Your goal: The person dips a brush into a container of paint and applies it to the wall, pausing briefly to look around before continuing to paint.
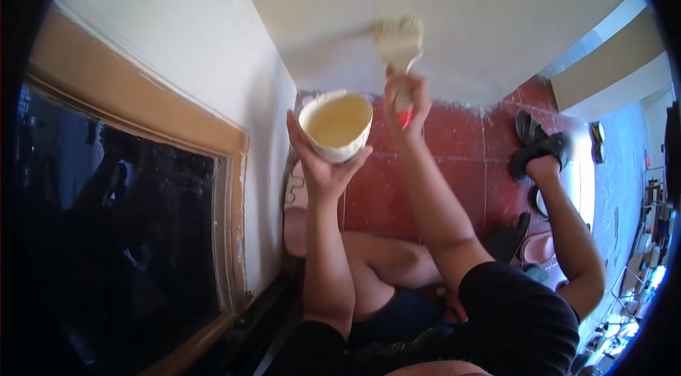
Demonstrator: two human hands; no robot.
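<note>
My left hand [328, 176] cups a white bowl [339, 152] from below, fingers and thumb spread around its sides. Pale yellow paint [339, 123] lies inside the bowl. My right hand [409, 103] is closed around the handle of a wide paintbrush [400, 41], whose red handle end shows below the palm. Cream paint coats the bristles, which point up and overlap the pale wall [482, 14]. Fresh brush streaks run up the wall just above the bristles. The brush is to the right of the bowl and farther forward.
A wooden-framed dark window [230, 163] is in the wall at my left. Red floor tiles [454, 184] stretch below, with dark shoes [528, 128] at the right. A pink slipper [295, 230] lies by the left wall. A pale ledge [610, 71] juts out at the upper right.
</note>
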